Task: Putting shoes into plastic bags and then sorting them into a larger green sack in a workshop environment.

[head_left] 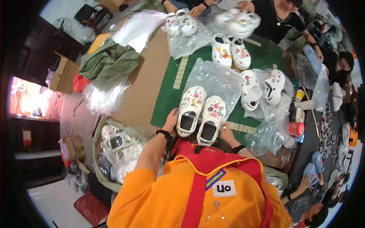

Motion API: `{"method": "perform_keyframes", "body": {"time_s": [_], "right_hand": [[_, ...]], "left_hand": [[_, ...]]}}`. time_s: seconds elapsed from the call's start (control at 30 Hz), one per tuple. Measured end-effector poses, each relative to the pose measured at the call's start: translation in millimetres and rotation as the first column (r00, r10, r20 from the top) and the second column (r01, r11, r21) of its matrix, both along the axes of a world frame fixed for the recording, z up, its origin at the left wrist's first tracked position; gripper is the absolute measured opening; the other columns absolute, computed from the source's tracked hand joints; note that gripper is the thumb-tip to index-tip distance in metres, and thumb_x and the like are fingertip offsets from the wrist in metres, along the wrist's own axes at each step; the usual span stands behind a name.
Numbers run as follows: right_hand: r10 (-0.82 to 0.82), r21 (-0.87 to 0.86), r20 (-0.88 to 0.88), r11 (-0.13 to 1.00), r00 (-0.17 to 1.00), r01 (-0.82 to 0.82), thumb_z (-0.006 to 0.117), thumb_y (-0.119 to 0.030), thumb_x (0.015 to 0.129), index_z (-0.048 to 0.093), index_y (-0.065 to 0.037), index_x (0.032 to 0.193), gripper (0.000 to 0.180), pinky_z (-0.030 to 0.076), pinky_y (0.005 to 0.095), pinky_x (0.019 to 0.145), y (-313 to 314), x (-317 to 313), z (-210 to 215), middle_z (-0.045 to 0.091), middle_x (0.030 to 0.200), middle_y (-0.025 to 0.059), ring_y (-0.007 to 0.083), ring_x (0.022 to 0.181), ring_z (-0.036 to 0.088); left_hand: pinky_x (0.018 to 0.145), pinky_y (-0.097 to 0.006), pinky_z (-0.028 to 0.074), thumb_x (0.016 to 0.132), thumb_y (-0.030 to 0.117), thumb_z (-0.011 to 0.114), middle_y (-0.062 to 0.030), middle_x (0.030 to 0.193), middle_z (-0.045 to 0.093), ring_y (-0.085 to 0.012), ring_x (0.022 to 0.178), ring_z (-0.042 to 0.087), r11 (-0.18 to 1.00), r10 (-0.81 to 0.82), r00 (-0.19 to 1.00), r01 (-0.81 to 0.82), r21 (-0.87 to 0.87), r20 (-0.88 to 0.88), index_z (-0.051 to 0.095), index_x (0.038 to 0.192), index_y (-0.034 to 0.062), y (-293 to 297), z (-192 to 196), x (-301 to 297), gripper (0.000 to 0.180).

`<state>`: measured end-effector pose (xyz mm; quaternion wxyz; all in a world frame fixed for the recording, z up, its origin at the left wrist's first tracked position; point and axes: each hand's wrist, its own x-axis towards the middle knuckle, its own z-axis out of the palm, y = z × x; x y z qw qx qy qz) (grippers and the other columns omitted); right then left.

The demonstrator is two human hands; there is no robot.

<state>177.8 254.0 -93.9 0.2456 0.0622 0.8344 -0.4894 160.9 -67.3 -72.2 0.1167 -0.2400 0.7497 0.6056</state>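
My left hand (pixel 172 120) is at the outer side of the left shoe (pixel 193 99), and my right hand (pixel 227 133) is just beside the heel end of the right shoe (pixel 214 110). So the two white shoes are in between my hands, and each hand is nearer to the shoe on its own side. My fingers look a bit bent, not spread wide, but I can't tell if either hand has a real hold. Both shoes point the long way out from me, side by side, with the heels toward me and the toes away, turned a little to the right. Bright charms sit on the toes. Past my hands, a clear bag (pixel 218 78) lies on the green surface (pixel 162 108), by the toes. Another pair (pixel 240 55) is farther ahead. A sack (pixel 96 165) of shoes is to the left of my left hand.
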Motion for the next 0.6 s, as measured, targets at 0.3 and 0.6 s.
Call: {"method": "perform_keyframes", "body": {"time_s": [0.3,0.6], "right_hand": [[-0.236,-0.306,0.489,0.855,0.84,0.418,0.047,-0.029,0.085,0.029,-0.008,0.109,0.036,0.049,0.0352,0.067,1,-9,51,0.048,0.102,0.0115,0.0189,0.071,0.056],[-0.411,-0.638,0.1,0.673,0.906,0.375,0.051,-0.019,0.084,0.041,-0.008,0.09,0.016,0.042,0.0261,0.057,7,-68,176,0.05,0.075,0.0018,0.0102,0.068,0.05]], "left_hand": [[0.066,-0.032,0.04,0.084,0.023,0.043,-0.011,0.078,0.054,-0.0182,0.074,0.05,0.989,0.149,0.985,-0.15,-0.014,-0.082,0.05,0.086,-0.0039,10,-8,18,0.028],[0.034,-0.02,0.028,0.081,0.013,0.052,-0.0008,0.053,0.045,-0.0056,0.041,0.04,0.969,0.217,0.894,-0.148,0.197,-0.393,0.046,0.081,0.003,23,171,-43,0.011]]}}
